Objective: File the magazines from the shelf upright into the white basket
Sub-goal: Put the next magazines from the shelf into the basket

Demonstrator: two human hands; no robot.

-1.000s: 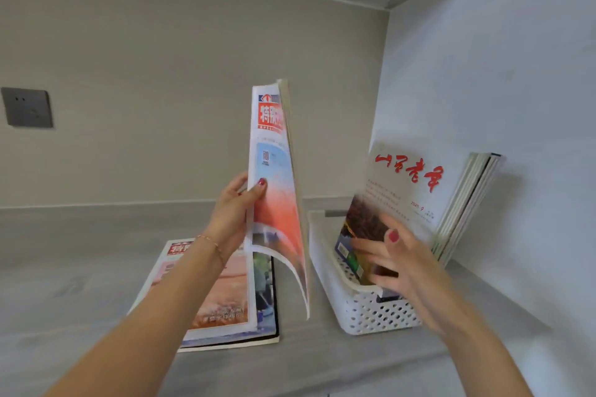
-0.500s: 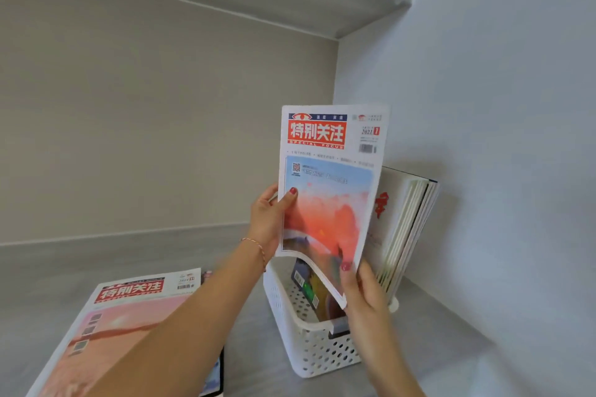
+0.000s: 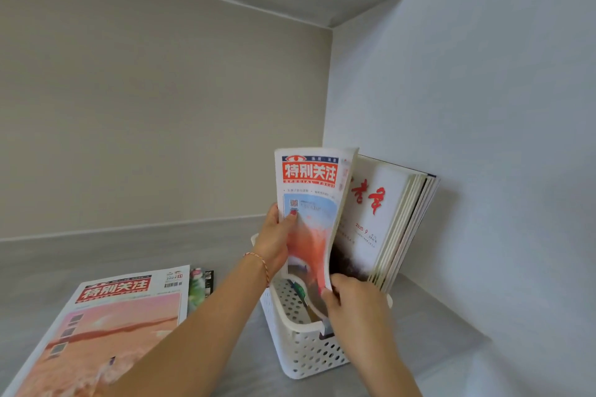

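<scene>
1. A red-masthead magazine (image 3: 309,213) stands upright over the white basket (image 3: 303,345), its lower edge dipping inside, just in front of the magazines already filed (image 3: 387,219) leaning against the right wall.
2. The left hand (image 3: 274,242) pinches its left edge, thumb on the cover; the right hand (image 3: 351,303) grips the curling bottom corner.
3. Judged mid-insertion: the next move calls for straightening that bent corner and lowering the magazine to the basket floor.
4. Two more magazines, the top one (image 3: 106,325) over a darker one (image 3: 200,284), lie flat on the shelf (image 3: 96,255) at left, not yet filed.
</scene>
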